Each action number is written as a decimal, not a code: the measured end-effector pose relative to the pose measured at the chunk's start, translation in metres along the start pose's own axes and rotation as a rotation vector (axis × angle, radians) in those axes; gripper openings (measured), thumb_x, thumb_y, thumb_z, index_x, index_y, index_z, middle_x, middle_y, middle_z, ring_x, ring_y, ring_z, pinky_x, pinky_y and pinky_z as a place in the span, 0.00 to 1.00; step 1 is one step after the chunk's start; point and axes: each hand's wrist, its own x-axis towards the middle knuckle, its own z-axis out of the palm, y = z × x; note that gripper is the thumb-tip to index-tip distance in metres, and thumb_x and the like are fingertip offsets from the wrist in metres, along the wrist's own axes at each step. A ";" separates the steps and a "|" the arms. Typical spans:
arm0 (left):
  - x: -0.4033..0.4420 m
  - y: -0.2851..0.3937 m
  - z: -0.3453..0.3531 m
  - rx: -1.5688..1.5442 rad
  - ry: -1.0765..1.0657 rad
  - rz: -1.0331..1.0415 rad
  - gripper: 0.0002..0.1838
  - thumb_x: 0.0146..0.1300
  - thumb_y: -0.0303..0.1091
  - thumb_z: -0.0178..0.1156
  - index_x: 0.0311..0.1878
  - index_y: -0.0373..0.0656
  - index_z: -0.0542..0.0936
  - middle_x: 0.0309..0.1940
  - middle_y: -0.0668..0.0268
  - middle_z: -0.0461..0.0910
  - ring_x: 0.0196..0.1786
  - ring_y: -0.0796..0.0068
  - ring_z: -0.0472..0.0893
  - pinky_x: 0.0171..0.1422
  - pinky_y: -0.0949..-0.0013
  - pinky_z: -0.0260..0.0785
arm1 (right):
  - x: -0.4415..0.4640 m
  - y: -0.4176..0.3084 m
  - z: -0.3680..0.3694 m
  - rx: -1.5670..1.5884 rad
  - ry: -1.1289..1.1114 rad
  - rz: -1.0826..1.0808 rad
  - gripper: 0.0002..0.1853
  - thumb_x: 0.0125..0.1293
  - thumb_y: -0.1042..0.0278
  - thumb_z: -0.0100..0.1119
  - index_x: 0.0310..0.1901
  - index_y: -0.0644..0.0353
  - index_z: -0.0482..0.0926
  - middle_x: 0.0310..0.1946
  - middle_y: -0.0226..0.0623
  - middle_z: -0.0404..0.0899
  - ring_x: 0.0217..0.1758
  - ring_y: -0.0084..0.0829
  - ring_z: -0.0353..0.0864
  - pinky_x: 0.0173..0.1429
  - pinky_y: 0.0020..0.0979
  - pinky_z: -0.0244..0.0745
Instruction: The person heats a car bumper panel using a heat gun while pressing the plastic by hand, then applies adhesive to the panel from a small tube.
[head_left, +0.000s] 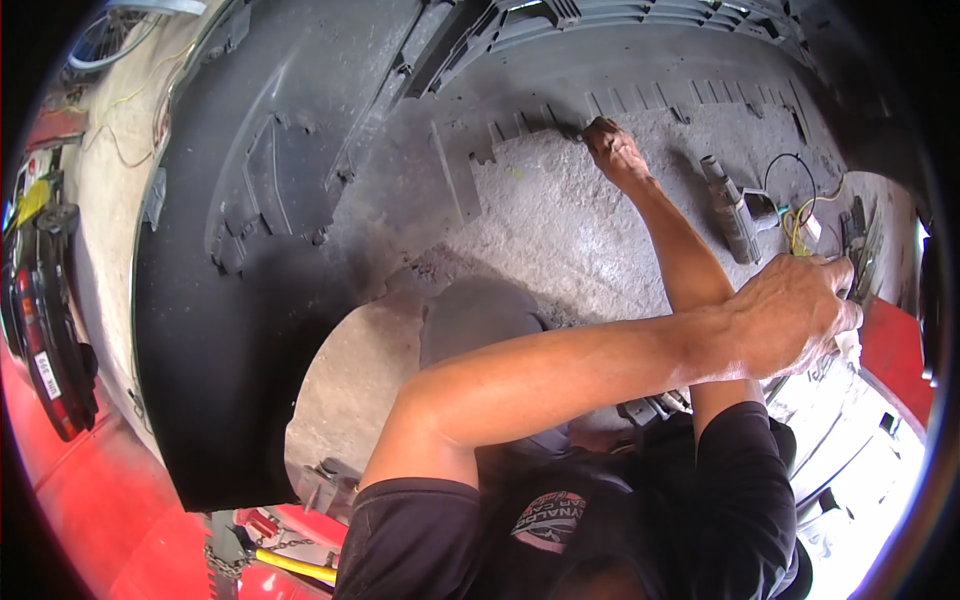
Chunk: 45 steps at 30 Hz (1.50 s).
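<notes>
- Bumper (190, 290): dark, big, sweeps from 8 o'clock up over 12 to about 2, inner side facing the camera. Row of tabs (615, 100) along its edge, 12 to 2.
- Right hand (615, 155): 1 o'clock, at the tabbed edge of the bumper. Fingers bent in, tips at the edge. Can't tell if they pinch a tab or just press on it.
- Left hand (790, 315): 3 o'clock, back of hand up, fingers curled away from camera. Tips partly hidden; can't tell what, if anything, is pinched. White bit (850, 347) just below the fingers; contact unclear.
- Arms crossed: left forearm passes over the right one, around 3 o'clock.
- Grey tool (732, 215): 2 o'clock, lying on the concrete floor (560, 230) between the two hands, apart from both. Coloured wires (797, 230) just beside it.
- Second bumper (50, 330): 9 o'clock, black, tail light and plate on it, well apart from the hands.
- Wheel (105, 35): 10 o'clock, partly cut off.
- 7 o'clock: yellow bar (295, 566), chain (228, 562) near its end.
- Black shirt (640, 530): 5 to 7 o'clock, printed logo.
</notes>
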 end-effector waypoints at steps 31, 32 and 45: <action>0.003 -0.006 -0.002 0.042 0.006 0.003 0.16 0.54 0.36 0.73 0.45 0.41 0.87 0.45 0.50 0.79 0.43 0.52 0.85 0.48 0.54 0.80 | -0.002 -0.008 -0.006 0.022 0.041 0.037 0.10 0.71 0.69 0.51 0.41 0.58 0.83 0.47 0.43 0.80 0.56 0.44 0.79 0.58 0.41 0.78; 0.003 -0.006 -0.002 0.038 0.000 -0.003 0.16 0.54 0.36 0.73 0.45 0.41 0.87 0.45 0.50 0.79 0.43 0.52 0.85 0.48 0.54 0.80 | -0.002 -0.008 -0.006 0.028 0.043 0.032 0.10 0.70 0.69 0.51 0.41 0.58 0.83 0.47 0.43 0.80 0.56 0.44 0.79 0.59 0.41 0.78; 0.014 -0.026 -0.019 0.139 -0.125 -0.166 0.18 0.60 0.30 0.71 0.54 0.41 0.85 0.56 0.55 0.80 0.48 0.65 0.84 0.56 0.65 0.82 | -0.050 -0.024 -0.032 0.197 0.358 0.086 0.10 0.65 0.74 0.57 0.46 0.63 0.81 0.42 0.47 0.80 0.49 0.51 0.79 0.54 0.45 0.77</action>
